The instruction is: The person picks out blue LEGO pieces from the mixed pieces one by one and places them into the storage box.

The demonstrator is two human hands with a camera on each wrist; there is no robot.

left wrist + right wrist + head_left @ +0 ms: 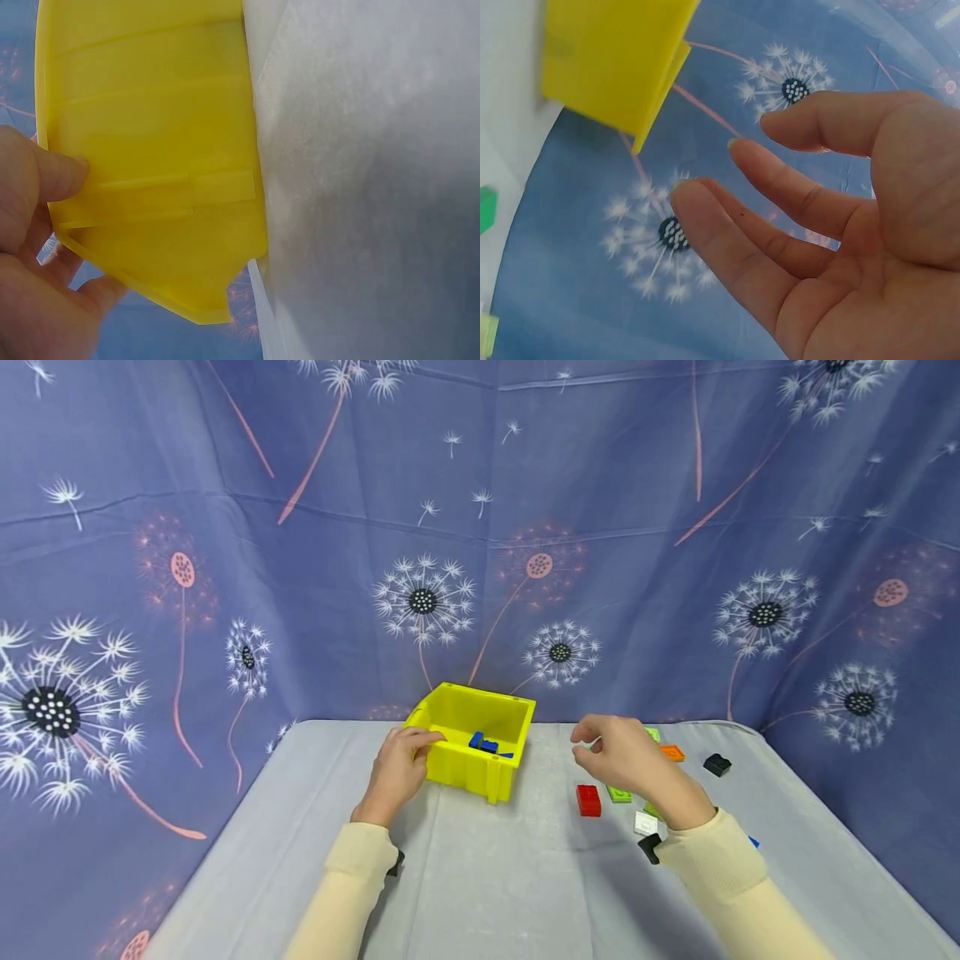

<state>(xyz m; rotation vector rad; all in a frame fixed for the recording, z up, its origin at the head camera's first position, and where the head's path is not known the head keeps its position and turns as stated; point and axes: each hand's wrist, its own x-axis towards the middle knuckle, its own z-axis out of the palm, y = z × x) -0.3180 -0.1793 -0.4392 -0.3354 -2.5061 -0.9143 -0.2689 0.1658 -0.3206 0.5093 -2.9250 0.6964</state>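
Observation:
A yellow plastic bin (468,775) stands at the back middle of the table with several blue bricks (487,745) inside. My left hand (397,768) grips its near left rim; in the left wrist view the thumb (64,176) lies against the outer wall and the fingers go over the edge. To the right of the bin, my right hand (618,752) hovers above the table, holding nothing. Its fingers are loosely bent, with a gap to the thumb in the right wrist view. Nearest below it are a red brick (588,800) and a lime green brick (619,794).
Around the right forearm lie a white brick (646,823), a black brick (649,848), an orange piece (672,752) and another black brick (717,765). Something black (395,863) shows beside the left sleeve. A blue dandelion-print cloth (480,568) hangs behind the table.

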